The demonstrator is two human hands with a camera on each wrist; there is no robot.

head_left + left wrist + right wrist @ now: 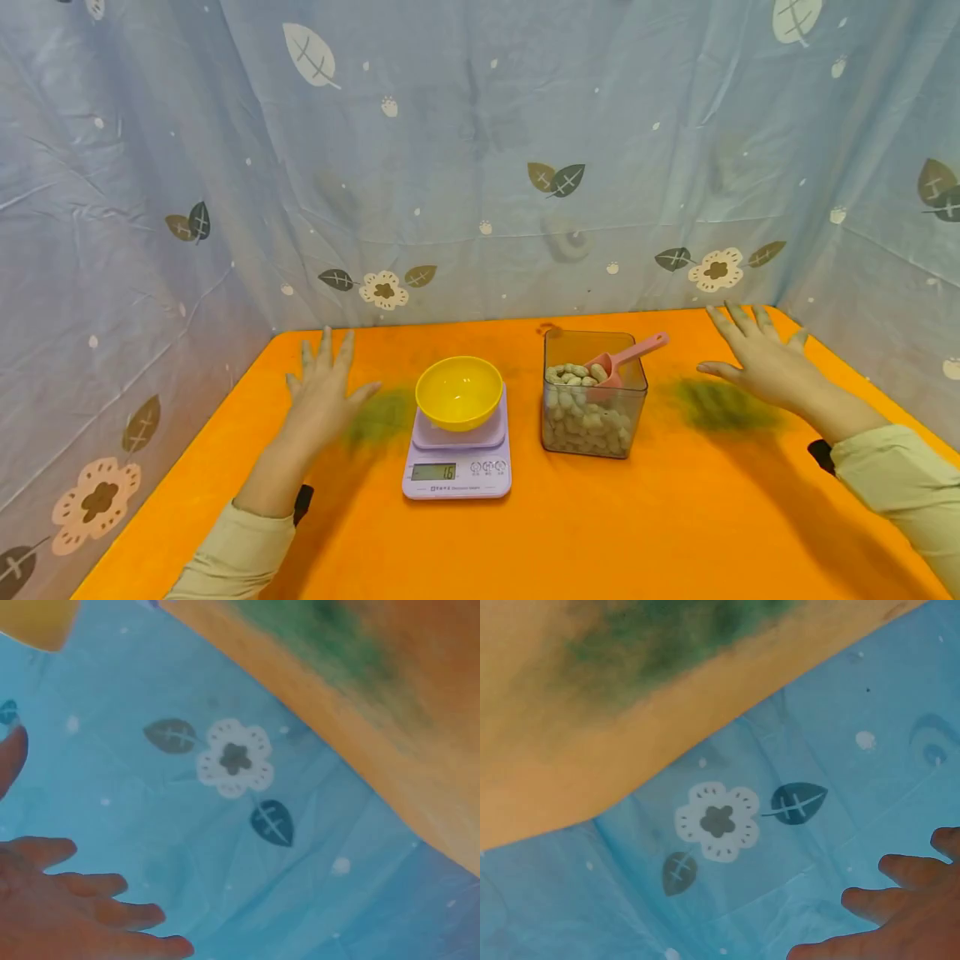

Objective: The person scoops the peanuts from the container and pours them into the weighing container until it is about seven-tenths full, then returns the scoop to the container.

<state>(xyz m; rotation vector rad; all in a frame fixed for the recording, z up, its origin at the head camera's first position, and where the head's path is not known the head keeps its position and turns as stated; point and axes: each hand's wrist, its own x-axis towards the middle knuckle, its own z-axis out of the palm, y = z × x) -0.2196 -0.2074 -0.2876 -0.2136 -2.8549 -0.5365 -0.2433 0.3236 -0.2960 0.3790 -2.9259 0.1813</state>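
My left hand [322, 404], fingers spread and straight, is held above the table left of a lilac kitchen scale [457, 475]. A yellow bowl [459, 394] sits on the scale's platform, and the display appears to read 16 or 1.6. Right of the scale stands a clear square container [633, 417] of unshelled peanuts [573, 400]. A pink scoop [618, 362] rests in the peanuts, its handle sticking out past the right rim. My right hand [768, 362] is also spread, over the table to the container's right, holding nothing. Both wrist views show spread fingers [105, 885] without any object.
An orange tabletop [600, 525] with blurry green patches [731, 404] lies under everything. Pale blue curtains [465, 150] printed with leaves and flowers close off the back and both sides. A small brown mark [549, 329] shows near the table's far edge.
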